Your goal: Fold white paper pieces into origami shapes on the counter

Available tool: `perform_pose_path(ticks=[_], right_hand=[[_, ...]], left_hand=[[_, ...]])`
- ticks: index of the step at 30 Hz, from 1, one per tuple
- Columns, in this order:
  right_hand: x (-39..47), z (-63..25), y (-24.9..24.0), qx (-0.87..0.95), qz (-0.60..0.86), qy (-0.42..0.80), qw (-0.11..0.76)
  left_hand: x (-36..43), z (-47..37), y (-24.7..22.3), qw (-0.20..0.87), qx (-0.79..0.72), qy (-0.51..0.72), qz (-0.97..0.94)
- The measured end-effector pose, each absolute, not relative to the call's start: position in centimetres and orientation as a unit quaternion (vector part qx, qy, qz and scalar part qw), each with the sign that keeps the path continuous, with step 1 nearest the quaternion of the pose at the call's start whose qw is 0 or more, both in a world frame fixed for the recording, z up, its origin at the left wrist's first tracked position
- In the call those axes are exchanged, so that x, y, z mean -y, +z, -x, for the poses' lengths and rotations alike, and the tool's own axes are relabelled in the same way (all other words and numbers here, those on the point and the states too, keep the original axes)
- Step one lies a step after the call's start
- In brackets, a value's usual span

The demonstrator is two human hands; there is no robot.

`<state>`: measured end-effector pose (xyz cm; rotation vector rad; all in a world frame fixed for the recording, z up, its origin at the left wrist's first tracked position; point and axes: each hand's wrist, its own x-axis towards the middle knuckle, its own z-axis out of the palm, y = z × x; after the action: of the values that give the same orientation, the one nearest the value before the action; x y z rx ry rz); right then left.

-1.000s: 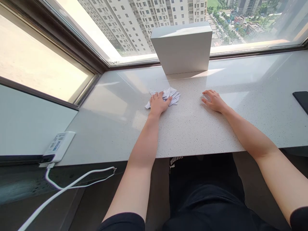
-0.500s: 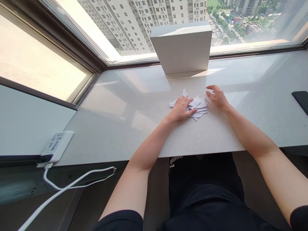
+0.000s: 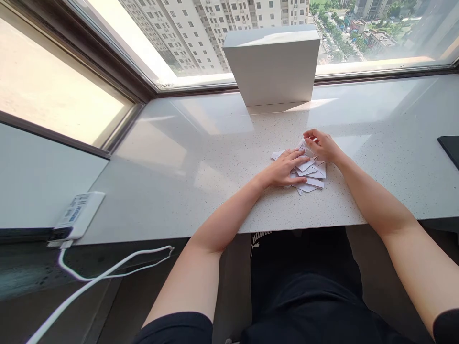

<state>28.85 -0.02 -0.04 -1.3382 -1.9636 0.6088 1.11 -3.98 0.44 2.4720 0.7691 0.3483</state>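
Speckled counter (image 3: 161,191) | left hand (image 3: 284,170) spread over folded papers (image 3: 316,169) | right hand (image 3: 322,145) half-curled at their edge, grip unclear

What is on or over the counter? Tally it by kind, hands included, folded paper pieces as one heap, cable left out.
Left hand and right hand: 2
Paper heap: 1
Pale box: 1
White corded device: 1
Dark phone-like slab: 1
Total: 6

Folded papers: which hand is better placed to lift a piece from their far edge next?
Probably the right hand: its bent fingers are close to the far edge of the folded papers, while the left hand lies spread across them.
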Motion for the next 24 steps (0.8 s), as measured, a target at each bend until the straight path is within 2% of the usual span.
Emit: perform_pose_path(ticks=[6,11,16,24], right_hand=[[0.0,-29.1,-0.3,0.776,0.513,0.197,0.308],[0.3,-29.1,-0.3,0.826,0.482,0.186,0.226],[0.3,-29.0,0.0,0.833,0.475,0.183,0.216],[-0.3,-29.7,-0.3,0.811,0.505,0.164,0.246]], left_hand=[[3.9,-0.9,1.4,0.277,-0.278,0.202,-0.897],[3.1,-0.4,1.3,0.230,-0.399,0.290,-0.839],[1.5,0.4,-0.1,0.213,-0.476,0.249,-0.816],[1.1,0.8,-0.4,0.219,-0.465,0.229,-0.827]])
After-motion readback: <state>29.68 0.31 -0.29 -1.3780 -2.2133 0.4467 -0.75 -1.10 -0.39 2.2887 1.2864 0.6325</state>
